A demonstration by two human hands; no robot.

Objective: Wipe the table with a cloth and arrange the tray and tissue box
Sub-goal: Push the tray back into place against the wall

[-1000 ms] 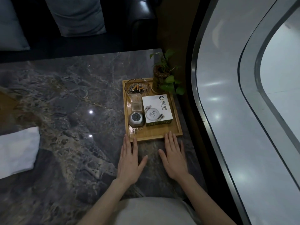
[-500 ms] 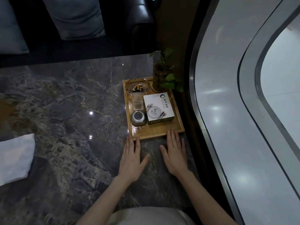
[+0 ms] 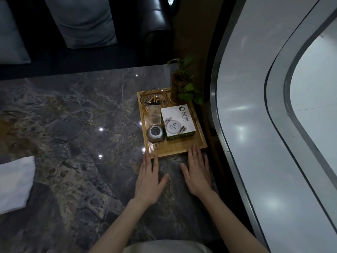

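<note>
Cloth, white, folded: lies at the left edge of the worktop, well apart from both hands, nothing touching it.

Worktop, dark veined stone: bare across its left and middle, carrying the tray near its far right corner.

Left hand: flat, palm down, fingers straight and together, thumb splayed to the right; holds nothing. Fingertips touch the near left corner of the tray.

Tray, pale wood, rectangular: long axis runs from the near edge of the worktop toward the far edge, slightly skewed. It lies straight ahead of both hands, its short near rim facing them. Contents, left column: glass ashtray with butts at the far end, clear plastic holder in the middle, small grey faceted device nearest. Right column: potted plant at the far right corner, tissue box, white and printed, in front of it.

Right hand: flat, palm down, empty, thumb splayed to the left. Fingertips meet the near rim toward its right corner.

Judgement: the hands stand about equally near, one at each near corner, so a push along the long axis would slide the tray toward the far edge; uneven pressure would turn it. Little worktop remains to the right of the tray, so it could slip off that edge.
</note>
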